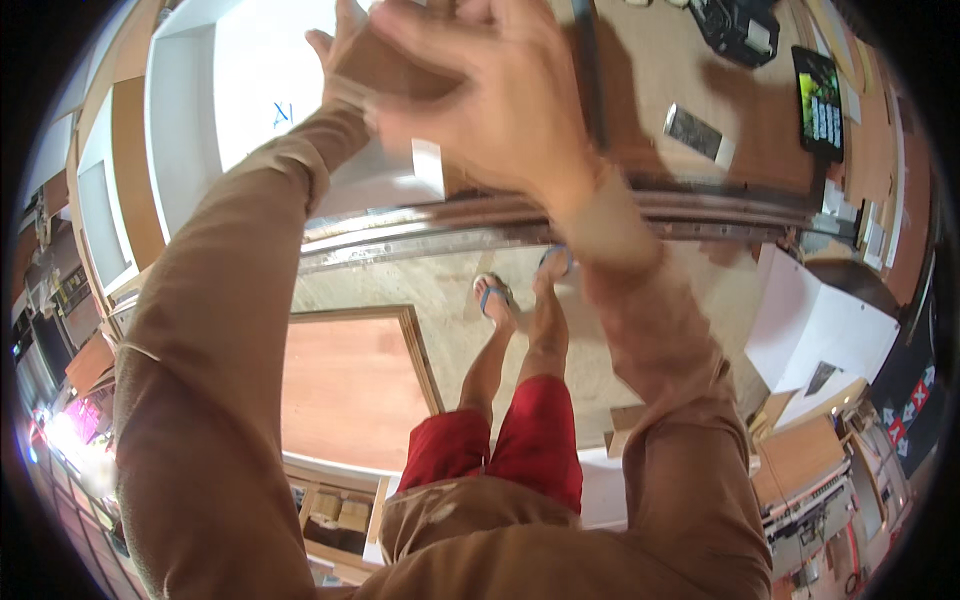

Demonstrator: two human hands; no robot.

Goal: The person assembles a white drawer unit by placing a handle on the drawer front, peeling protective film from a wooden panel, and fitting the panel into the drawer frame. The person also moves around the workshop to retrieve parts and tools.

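My left hand [343,78] and my right hand [500,120] are raised close together over the workbench [640,60]. The right one crosses in front of the left and is smeared by motion. Its thumb stands apart from its fingers. The left thumb is spread too, while the rest of that hand is partly hidden. A brown patch shows between them; whether it is an object or the bench in shadow, I cannot tell. Beneath and left of them lies a white box-like panel [182,120] with raised sides and a blue handwritten mark.
A dark bar [590,75] lies right of my hands. Beyond it are a small grey-and-white rectangular piece [695,133], a black device [738,32] and a lit phone [818,105]. A framed wood panel [350,385] rests by my legs; a white folded board [825,325] stands right.
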